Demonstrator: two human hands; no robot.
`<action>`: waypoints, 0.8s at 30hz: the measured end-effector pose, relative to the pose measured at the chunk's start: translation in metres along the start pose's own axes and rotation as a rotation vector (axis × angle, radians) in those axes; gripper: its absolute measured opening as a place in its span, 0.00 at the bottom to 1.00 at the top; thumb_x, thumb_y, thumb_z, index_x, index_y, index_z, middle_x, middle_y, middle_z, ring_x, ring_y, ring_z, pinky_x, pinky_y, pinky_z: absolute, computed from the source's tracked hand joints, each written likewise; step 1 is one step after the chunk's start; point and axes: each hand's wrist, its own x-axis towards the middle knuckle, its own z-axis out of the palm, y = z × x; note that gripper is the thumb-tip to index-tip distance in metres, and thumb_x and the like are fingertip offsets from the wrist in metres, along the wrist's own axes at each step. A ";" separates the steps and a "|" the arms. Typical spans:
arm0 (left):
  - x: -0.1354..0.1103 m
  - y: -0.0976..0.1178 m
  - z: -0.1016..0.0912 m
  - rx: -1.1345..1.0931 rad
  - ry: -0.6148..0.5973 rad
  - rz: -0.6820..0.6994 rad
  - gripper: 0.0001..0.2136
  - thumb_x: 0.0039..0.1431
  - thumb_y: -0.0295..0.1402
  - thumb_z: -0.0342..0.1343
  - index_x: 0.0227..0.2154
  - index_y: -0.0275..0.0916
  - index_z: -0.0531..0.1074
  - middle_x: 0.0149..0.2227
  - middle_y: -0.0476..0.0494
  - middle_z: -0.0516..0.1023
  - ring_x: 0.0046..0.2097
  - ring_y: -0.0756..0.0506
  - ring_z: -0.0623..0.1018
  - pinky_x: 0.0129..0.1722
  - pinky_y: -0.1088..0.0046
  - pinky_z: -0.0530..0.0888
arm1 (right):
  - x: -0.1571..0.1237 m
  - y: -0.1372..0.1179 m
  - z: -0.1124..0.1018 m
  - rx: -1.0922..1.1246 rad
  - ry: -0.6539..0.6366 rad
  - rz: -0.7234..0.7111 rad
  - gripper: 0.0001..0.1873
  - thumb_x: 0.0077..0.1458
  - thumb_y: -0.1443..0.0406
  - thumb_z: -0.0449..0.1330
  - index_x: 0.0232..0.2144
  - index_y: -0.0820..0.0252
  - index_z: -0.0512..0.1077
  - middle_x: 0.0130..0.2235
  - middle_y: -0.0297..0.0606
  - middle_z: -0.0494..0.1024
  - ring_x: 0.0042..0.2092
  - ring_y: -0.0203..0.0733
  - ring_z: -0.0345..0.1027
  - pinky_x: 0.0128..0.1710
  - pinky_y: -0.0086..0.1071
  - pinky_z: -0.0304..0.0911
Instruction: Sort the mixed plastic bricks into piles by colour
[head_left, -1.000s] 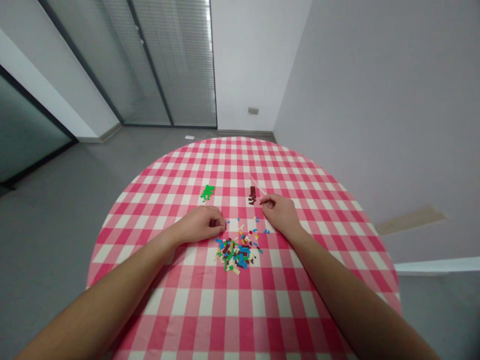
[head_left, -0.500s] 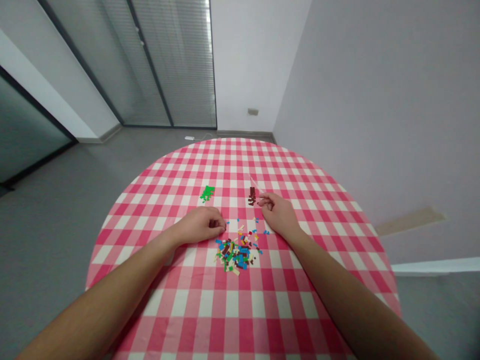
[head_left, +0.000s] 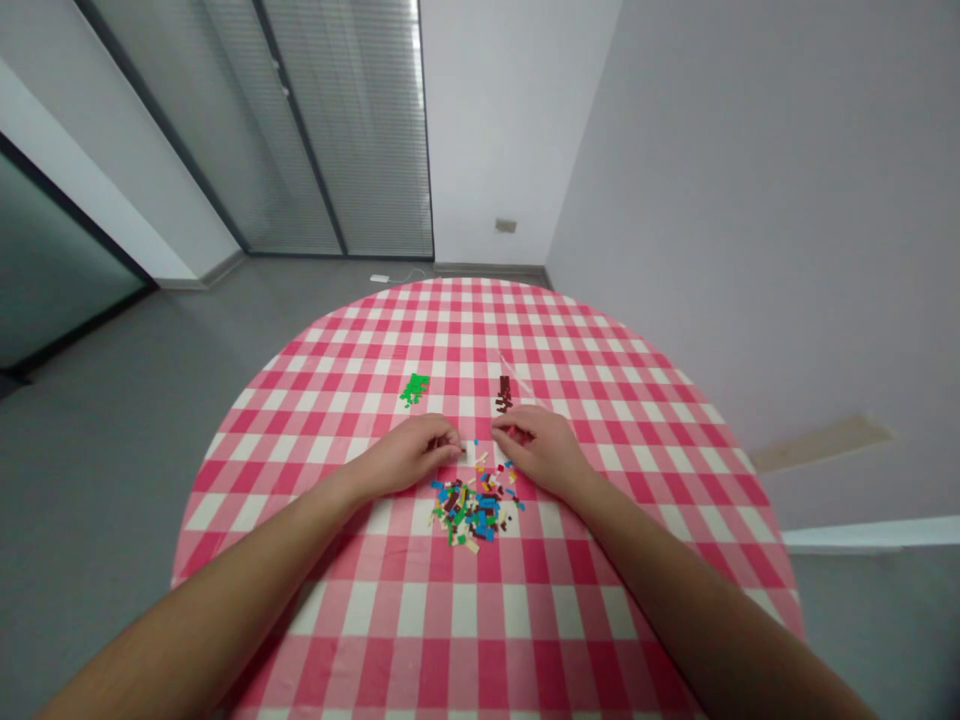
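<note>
Left of centre, my left hand [head_left: 412, 452] is closed in a pinch on a small dark brown building brick [head_left: 463, 451]. My right hand [head_left: 544, 446] hovers at the right with curved fingers, thumb and forefinger apart, and nothing visible between them. A mixed pile of small building bricks [head_left: 480, 510] in blue, green, brown, cream and yellow lies just below both hands. Beyond the right fingertips is a group of brown bricks [head_left: 504, 390], its near end close to the hand. A group of green bricks [head_left: 415, 387] sits beyond my left hand.
A red and white checked cloth [head_left: 517, 620] covers the round table. Past its far edge are a white power strip [head_left: 379, 278] on the grey floor, a glass partition with blinds [head_left: 360, 130] and a white wall. Another wall [head_left: 750, 250] stands at the right.
My right hand has moved left and nearer, from beside the brown group toward my left hand. The left hand has shifted slightly right, still pinching the brown brick.
</note>
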 end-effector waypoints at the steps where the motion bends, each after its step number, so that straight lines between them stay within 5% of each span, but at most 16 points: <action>1: 0.000 0.000 0.001 -0.010 0.007 0.005 0.05 0.62 0.29 0.52 0.31 0.38 0.71 0.31 0.47 0.74 0.32 0.49 0.71 0.34 0.73 0.67 | -0.001 -0.005 0.001 0.024 -0.035 -0.056 0.06 0.58 0.64 0.60 0.33 0.56 0.78 0.32 0.38 0.81 0.34 0.41 0.72 0.35 0.33 0.65; 9: 0.000 0.002 0.007 -0.057 -0.016 0.024 0.05 0.63 0.30 0.52 0.32 0.38 0.70 0.32 0.47 0.73 0.33 0.49 0.71 0.35 0.72 0.68 | -0.007 -0.013 0.014 0.062 -0.124 -0.179 0.05 0.59 0.65 0.62 0.33 0.59 0.78 0.31 0.38 0.81 0.33 0.39 0.71 0.34 0.31 0.62; 24: 0.000 0.001 0.009 -0.081 -0.016 0.031 0.05 0.65 0.32 0.52 0.36 0.39 0.73 0.34 0.46 0.76 0.35 0.48 0.74 0.37 0.71 0.69 | -0.002 -0.014 0.007 -0.068 -0.231 -0.056 0.07 0.57 0.67 0.60 0.29 0.60 0.76 0.29 0.38 0.78 0.32 0.40 0.68 0.34 0.31 0.58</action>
